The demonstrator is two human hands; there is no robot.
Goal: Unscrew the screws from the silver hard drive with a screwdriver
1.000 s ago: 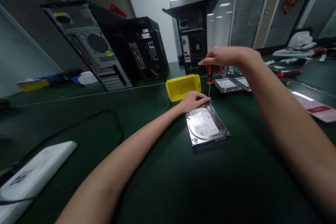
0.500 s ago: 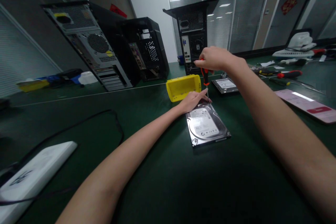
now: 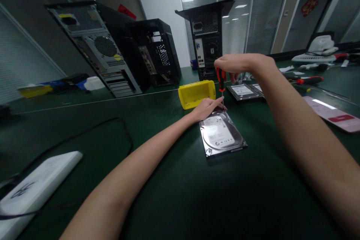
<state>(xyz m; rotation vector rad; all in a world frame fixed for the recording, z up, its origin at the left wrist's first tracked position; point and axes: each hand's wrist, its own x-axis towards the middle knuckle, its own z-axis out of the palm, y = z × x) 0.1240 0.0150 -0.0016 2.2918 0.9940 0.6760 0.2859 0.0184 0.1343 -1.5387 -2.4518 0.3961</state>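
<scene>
A silver hard drive (image 3: 222, 134) lies flat on the dark green table (image 3: 180, 180). My left hand (image 3: 207, 107) rests on its far left corner, fingers laid flat along the edge. My right hand (image 3: 235, 65) hovers above that far edge, closed on a red-and-black screwdriver (image 3: 221, 82). The screwdriver stands upright with its tip at the drive's far edge, close to my left fingertips.
A yellow plastic bin (image 3: 196, 93) sits just behind the drive. Two more drives (image 3: 243, 91) lie to the right, with another red screwdriver (image 3: 306, 80) and a pink sheet (image 3: 332, 113) beyond. Three computer towers (image 3: 98, 48) stand at the back. A white device (image 3: 33, 191) and black cable (image 3: 84, 135) lie left.
My right hand has shifted slightly left with the screwdriver and turned its grip on the handle. My left hand and the drive have stayed where they were.
</scene>
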